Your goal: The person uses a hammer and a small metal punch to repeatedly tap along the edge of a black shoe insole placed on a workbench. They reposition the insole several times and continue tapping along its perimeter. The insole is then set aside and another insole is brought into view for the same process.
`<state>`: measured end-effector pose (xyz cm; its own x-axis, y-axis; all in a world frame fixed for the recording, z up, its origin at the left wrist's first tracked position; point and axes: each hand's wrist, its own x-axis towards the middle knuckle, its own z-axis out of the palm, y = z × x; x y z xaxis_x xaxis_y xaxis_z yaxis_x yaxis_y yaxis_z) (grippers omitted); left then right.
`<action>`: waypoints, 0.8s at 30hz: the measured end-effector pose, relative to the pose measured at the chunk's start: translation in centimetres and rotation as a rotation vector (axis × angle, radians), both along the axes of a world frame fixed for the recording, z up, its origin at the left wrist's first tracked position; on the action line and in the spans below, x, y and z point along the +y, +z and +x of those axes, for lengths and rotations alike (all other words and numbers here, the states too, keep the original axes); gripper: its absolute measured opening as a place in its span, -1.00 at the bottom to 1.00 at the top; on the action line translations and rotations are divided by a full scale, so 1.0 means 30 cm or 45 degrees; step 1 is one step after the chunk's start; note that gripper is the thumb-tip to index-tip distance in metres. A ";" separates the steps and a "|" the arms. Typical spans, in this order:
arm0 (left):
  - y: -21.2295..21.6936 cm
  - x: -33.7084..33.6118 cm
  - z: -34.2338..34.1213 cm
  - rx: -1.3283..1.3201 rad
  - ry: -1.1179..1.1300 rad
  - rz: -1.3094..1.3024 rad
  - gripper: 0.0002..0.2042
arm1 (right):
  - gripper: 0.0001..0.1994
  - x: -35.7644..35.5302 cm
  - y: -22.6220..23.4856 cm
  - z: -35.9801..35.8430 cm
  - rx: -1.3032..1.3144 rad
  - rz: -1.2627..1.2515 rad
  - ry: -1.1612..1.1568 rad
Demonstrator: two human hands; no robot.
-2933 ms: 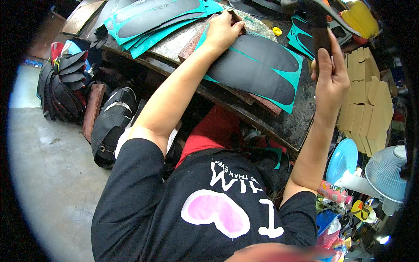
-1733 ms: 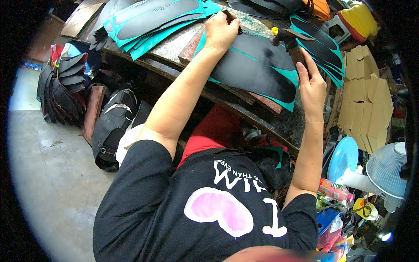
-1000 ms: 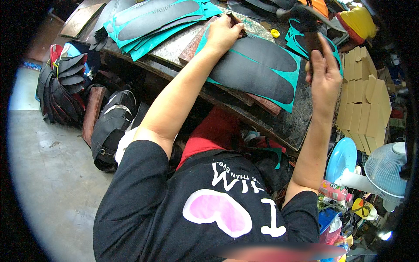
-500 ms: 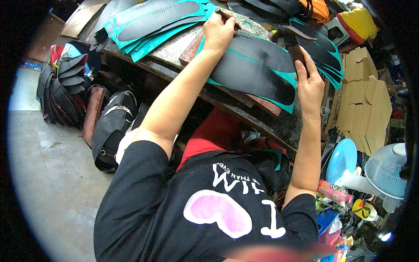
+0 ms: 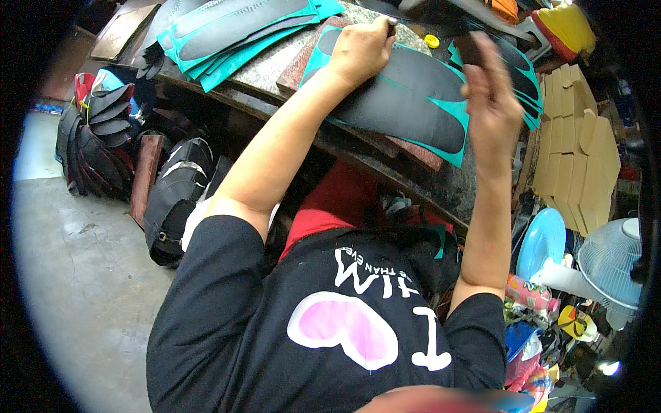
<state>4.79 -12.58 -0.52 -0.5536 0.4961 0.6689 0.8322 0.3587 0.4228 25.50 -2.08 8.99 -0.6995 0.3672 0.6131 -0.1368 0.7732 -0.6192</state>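
On the workbench before me lies a teal sheet with black sole-shaped pieces (image 5: 406, 96), resting on a reddish stone slab (image 5: 297, 71). My left hand (image 5: 359, 54) is closed in a fist over its far left part. A short dark punch (image 5: 392, 27) pokes out of the top of that fist; its lower end is hidden by the fingers. Right of the sheet, my right hand (image 5: 494, 103) is wrapped round the dark handle of a hammer (image 5: 475, 49). Both hand and hammer are smeared by motion, the hammer's head raised at the top of the picture.
A stack of similar teal and black sheets (image 5: 241, 34) lies at the bench's left, another pile (image 5: 520, 69) at its right. Beyond my sheet sits a small yellow ring (image 5: 432, 41). Cardboard boxes (image 5: 575, 151) and a fan (image 5: 609, 265) stand right; bundled black pieces (image 5: 96, 138) stand left.
The hammer has swung up and away from the sheet, with my right hand tilting back. My left hand has shifted slightly right and toward me, still holding the punch.
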 end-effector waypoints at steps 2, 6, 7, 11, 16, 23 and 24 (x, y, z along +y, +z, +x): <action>-0.008 0.014 0.007 0.147 -0.031 -0.032 -0.84 | -0.61 0.026 -0.061 0.002 -0.320 0.068 -0.221; -0.013 -0.032 -0.042 -0.590 -0.009 0.540 -0.91 | -0.55 0.139 -0.141 0.080 -0.421 -0.169 -0.303; 0.007 -0.053 -0.077 -0.830 0.087 0.630 -0.86 | -0.56 0.153 -0.162 0.109 -0.412 -0.406 -0.276; 0.092 -0.152 -0.105 -1.106 -0.308 1.272 -0.84 | -0.55 0.163 -0.212 0.210 -0.519 -0.762 -0.243; 0.160 -0.321 0.013 -0.798 -0.394 0.734 -0.93 | -0.56 0.094 -0.229 0.280 -0.590 -0.966 -0.108; 0.003 -0.223 0.025 -0.720 -0.186 0.520 -0.89 | -0.63 0.051 -0.175 0.189 -0.478 -0.836 -0.067; 0.011 -0.197 -0.016 -0.539 -0.106 0.468 -0.89 | -0.62 0.058 -0.167 0.150 -0.479 -0.732 -0.107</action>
<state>4.31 -18.49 -0.20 -0.7803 0.3260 0.5338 0.5819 0.0653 0.8107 30.02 -0.36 3.97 -0.7815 0.6233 0.0265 0.2132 0.3068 -0.9276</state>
